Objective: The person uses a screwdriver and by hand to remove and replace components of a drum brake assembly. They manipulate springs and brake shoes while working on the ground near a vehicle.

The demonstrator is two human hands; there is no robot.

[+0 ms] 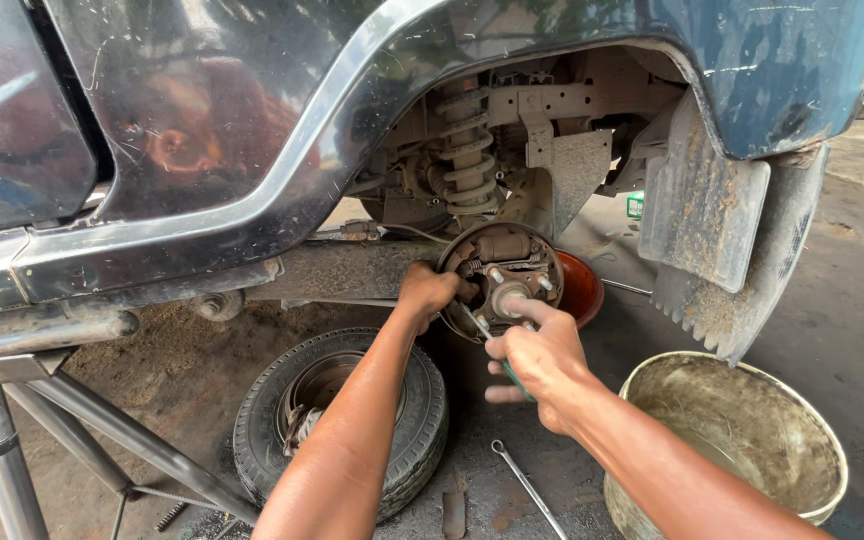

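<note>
A dark vehicle body sits raised, its rear wheel arch open. Inside the arch is the bare brake assembly (502, 275), a round backing plate with shoes, springs and a hub in the middle. My left hand (430, 291) presses against the left edge of the assembly. My right hand (540, 355) grips a screwdriver with a green handle (474, 322), whose metal shaft reaches up into the lower left of the brake. A coil spring (467, 150) hangs above in the arch.
A removed wheel and tyre (412, 395) lies flat on the ground under my arms. A dirty round tub (742, 440) stands at the right. A spanner (527, 488) lies on the ground. A mud flap (712, 230) hangs right; a metal stand (82, 420) is left.
</note>
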